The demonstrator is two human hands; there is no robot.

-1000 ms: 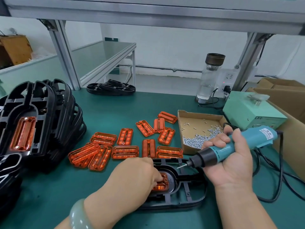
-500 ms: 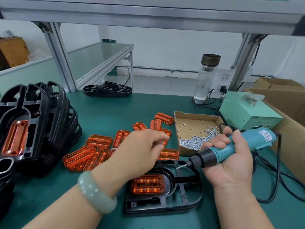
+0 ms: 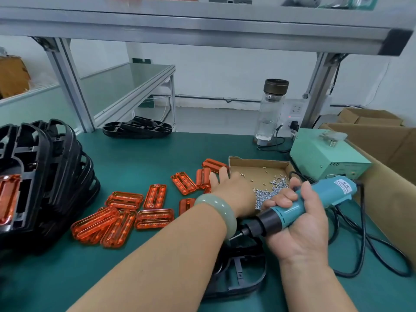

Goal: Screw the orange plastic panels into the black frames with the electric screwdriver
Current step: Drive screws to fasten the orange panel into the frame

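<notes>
On the far left of the green table, stacked frames stand on edge, and the nearest holds an orange panel. Just right of them loose panels lie flat, some overlapping. Further frames lie at the table's back edge.

The left hand, with a pale bracelet on its wrist, reaches over the near-left part of a shallow box of screws. Two fingers lie straight by the box's left wall, but the thumb and forefinger are hidden, so whether it pinches anything cannot be told. Under that forearm one frame lies flat, mostly covered.

The right hand is clamped round the teal screwdriver. Its bit points down-left above this frame, with the tip just beside the left wrist. Behind stand a bottle and a green power unit. A black cord loops at the right.
</notes>
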